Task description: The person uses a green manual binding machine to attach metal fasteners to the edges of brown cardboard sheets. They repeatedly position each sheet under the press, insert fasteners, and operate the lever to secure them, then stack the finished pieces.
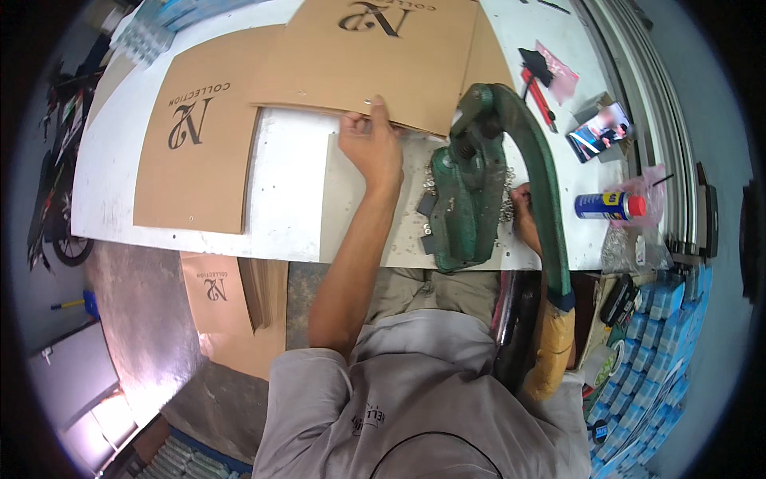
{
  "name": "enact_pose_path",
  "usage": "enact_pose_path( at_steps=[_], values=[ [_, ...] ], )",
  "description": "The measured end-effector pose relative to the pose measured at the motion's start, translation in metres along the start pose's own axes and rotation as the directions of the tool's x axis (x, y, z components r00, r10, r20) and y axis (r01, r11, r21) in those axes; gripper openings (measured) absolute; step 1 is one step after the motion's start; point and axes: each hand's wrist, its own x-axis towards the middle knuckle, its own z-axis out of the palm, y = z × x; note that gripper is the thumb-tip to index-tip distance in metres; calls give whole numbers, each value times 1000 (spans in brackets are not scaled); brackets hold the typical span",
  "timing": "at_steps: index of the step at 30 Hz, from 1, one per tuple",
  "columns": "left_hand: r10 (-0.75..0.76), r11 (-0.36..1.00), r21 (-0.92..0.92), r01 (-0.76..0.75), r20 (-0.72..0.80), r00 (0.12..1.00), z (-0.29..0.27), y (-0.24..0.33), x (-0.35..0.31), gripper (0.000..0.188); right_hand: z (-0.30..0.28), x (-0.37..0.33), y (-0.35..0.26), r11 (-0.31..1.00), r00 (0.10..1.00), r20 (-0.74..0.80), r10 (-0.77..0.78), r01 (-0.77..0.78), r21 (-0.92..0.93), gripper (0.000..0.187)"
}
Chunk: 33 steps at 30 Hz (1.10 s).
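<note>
Left hand (pixel 371 144) pinches the cardboard sheet's (pixel 391 60) edge, steadying it beside the green press (pixel 471 191); right hand (pixel 525 217), grip hidden, rests among eyelets (pixel 506 209) near the counter's (pixel 287 199) front edge.

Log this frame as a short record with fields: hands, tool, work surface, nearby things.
left hand: holds edge of cardboard sheet
right hand: partly hidden behind press, among small metal rings
press: green, lever reaching toward the person
surface: white table
nearby: second sheet, spray can, phone, red cutter
</note>
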Motion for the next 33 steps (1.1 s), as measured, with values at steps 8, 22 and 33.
enact_pose_path(
  at_steps=[8, 22, 33],
  values=[
    [-186, 980, -26, 197, 235, 954, -26, 23, -1, 32, -12, 4, -37, 995, 995, -9, 101, -101, 19, 13],
    [-162, 983, -49, 176, 213, 964, -21, 11, -3, 29, -15, -1, -16, 999, 998, 49, -33, 34, -12, 19],
    [-121, 993, 17, 119, 113, 986, -28, 25, 20, 23, -10, 3, -48, 999, 999, -36, 12, -10, 35, 16]
  ],
)
